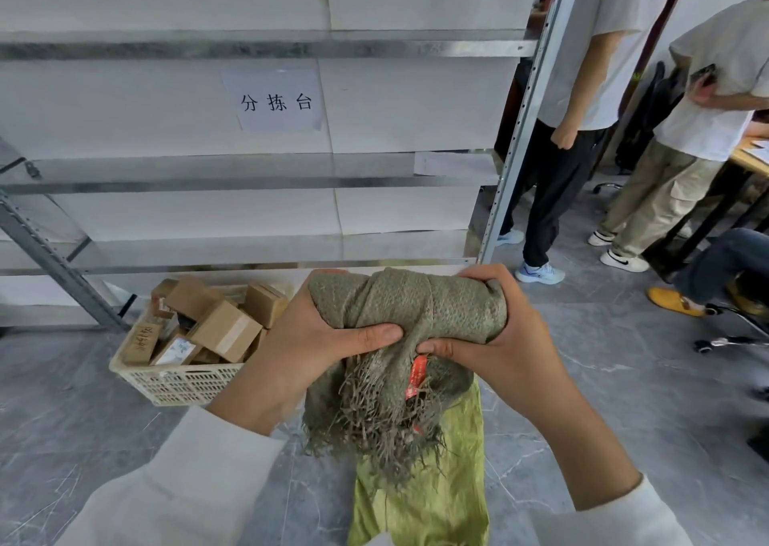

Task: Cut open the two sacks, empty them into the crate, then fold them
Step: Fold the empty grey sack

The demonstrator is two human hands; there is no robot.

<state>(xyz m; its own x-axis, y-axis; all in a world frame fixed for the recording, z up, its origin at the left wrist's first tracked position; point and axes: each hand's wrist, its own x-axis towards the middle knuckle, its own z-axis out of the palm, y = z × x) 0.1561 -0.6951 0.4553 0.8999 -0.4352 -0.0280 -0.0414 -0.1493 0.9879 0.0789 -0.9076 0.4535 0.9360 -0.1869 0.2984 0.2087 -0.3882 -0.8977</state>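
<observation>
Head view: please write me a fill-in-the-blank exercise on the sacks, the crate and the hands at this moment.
1. The left hand and the right hand both hold the rolled grey-green sack, whose hanging tag is ____.
2. The white crate at the left holds cardboard ____.
3. The yellow-green sack lies on the ____, below the hands.
Missing words: red; boxes; floor.
</observation>
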